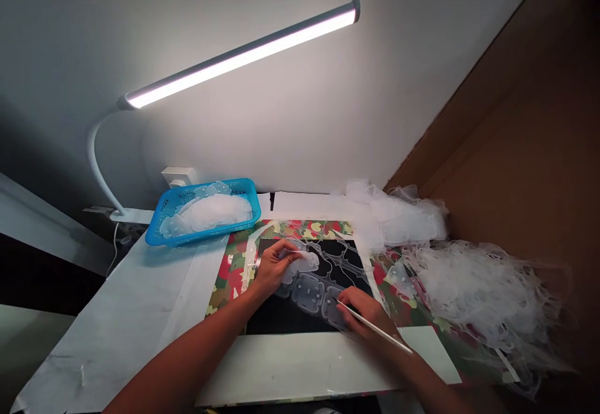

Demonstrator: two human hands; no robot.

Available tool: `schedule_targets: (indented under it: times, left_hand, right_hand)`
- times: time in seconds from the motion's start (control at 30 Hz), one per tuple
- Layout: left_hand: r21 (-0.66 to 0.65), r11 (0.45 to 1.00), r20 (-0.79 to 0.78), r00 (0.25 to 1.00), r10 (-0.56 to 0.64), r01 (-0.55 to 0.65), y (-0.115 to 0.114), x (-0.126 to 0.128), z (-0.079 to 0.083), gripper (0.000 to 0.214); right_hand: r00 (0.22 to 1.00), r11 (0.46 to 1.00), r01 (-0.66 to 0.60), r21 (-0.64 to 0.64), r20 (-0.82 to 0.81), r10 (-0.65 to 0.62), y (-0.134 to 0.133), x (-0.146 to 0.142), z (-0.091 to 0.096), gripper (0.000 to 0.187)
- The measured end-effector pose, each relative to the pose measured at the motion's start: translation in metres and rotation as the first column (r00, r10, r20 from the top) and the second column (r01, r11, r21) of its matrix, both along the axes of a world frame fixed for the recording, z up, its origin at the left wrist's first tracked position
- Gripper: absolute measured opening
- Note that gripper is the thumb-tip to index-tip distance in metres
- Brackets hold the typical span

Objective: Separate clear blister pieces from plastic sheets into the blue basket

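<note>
Thumb and fingers of my left hand (pixel 275 266) pinch a small stack of thin translucent pieces (pixel 307 261) above a black mat (pixel 276 319). My right hand (pixel 368 315) is closed round a thin white stick-like tool (pixel 375 328) with a fine dark tip. That tip points at a clear sheet of rounded, dotted pieces (pixel 308 293) lying on the mat. Part of the sheet is hidden under my right fingers. Thin, web-like leftover strips (pixel 335 257) of the sheet spread over the mat's far side.
A blue plastic basket (pixel 255 204) with translucent pieces stands at the back left. White sheets (pixel 403 217) are piled at the back right, beside a tangled heap of clear scraps (pixel 482 289). A lit lamp (pixel 244 54) hangs overhead; a cardboard panel (pixel 506 151) rises on the right.
</note>
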State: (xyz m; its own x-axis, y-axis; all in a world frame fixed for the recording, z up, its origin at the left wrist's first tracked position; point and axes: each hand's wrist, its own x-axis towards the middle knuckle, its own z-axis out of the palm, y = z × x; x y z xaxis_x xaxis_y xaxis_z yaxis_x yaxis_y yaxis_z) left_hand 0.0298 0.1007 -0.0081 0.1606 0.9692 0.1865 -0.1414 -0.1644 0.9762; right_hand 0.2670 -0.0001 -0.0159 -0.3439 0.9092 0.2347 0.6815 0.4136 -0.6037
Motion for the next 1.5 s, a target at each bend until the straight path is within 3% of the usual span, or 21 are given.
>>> schedule_targets:
  times: [0.1,0.23,0.27,0.33,0.4,0.53,0.63,0.7,0.73,0.77,0.8,0.83,0.9,0.97,1.07,1.5]
  left_hand:
    - [0.086,0.996,-0.12,0.992,0.022,-0.011,0.005,-0.007,0.013,0.023]
    - [0.21,0.973,-0.4,0.9,0.173,-0.094,0.043,-0.052,0.06,0.028]
    - [0.208,0.973,-0.505,0.84,0.197,-0.104,0.057,-0.068,0.075,0.032]
    - [0.25,0.956,-0.745,0.6,0.291,-0.153,0.084,-0.101,0.1,0.043]
    - [0.268,0.944,-0.8,0.501,0.331,-0.195,0.106,-0.13,0.117,0.05]
    - [0.394,0.882,-0.796,0.385,0.468,-0.258,0.121,-0.152,0.127,0.031]
    - [0.535,0.821,-0.737,0.364,0.57,-0.201,0.099,-0.132,0.114,0.032]
    - [0.574,0.816,-0.74,0.385,0.552,-0.065,0.07,-0.107,0.09,0.028]
    - [0.567,0.822,-0.766,0.397,0.505,0.049,0.053,-0.094,0.074,0.023]
    - [0.535,0.809,-0.821,0.375,0.43,0.244,0.035,-0.082,0.056,0.023]
    - [0.497,0.775,-0.859,0.343,0.379,0.389,0.019,-0.072,0.037,0.026]
    - [0.484,0.751,-0.872,0.319,0.372,0.449,0.004,-0.064,0.019,0.036]
    - [0.479,0.733,-0.877,0.285,0.386,0.482,-0.017,-0.056,-0.011,0.047]
    - [0.499,0.732,-0.867,0.279,0.414,0.463,-0.028,-0.055,-0.027,0.047]
    - [0.525,0.721,-0.851,0.295,0.435,0.452,-0.032,-0.059,-0.03,0.041]
    - [0.536,0.707,-0.843,0.343,0.416,0.461,-0.029,-0.056,-0.03,0.038]
  right_hand:
    - [1.0,0.999,0.01,-0.031,-0.019,-0.011,-0.003,0.002,0.001,0.021]
    - [0.999,0.999,0.026,-0.047,-0.027,-0.028,-0.001,0.003,0.002,0.018]
    - [0.999,0.999,0.023,-0.048,-0.025,-0.024,0.0,0.003,0.003,0.017]
    - [0.999,0.999,0.007,-0.034,-0.031,-0.008,0.002,0.002,0.005,0.017]
    - [0.999,1.0,-0.008,-0.025,-0.039,0.007,0.004,-0.001,0.008,0.017]
    - [0.998,0.998,-0.017,-0.064,-0.053,0.014,0.01,-0.015,0.025,0.021]
    - [0.993,0.996,0.003,-0.085,-0.114,-0.012,0.027,-0.031,0.04,0.021]
    - [0.984,0.997,-0.012,-0.079,-0.181,-0.003,0.047,-0.044,0.043,0.019]
    - [0.977,0.997,-0.027,-0.077,-0.213,0.01,0.059,-0.05,0.042,0.018]
    - [0.97,0.996,-0.044,-0.078,-0.241,0.024,0.071,-0.056,0.038,0.017]
    - [0.966,0.994,-0.065,-0.085,-0.257,0.041,0.083,-0.061,0.033,0.016]
    - [0.962,0.992,-0.085,-0.094,-0.267,0.057,0.094,-0.067,0.027,0.015]
    - [0.954,0.987,-0.131,-0.093,-0.283,0.1,0.11,-0.075,0.014,0.015]
    - [0.94,0.983,-0.172,-0.064,-0.31,0.144,0.117,-0.079,0.004,0.017]
    - [0.923,0.978,-0.207,-0.029,-0.337,0.185,0.117,-0.082,-0.002,0.018]
    - [0.959,0.976,-0.217,0.0,-0.189,0.213,0.109,-0.091,0.005,0.022]
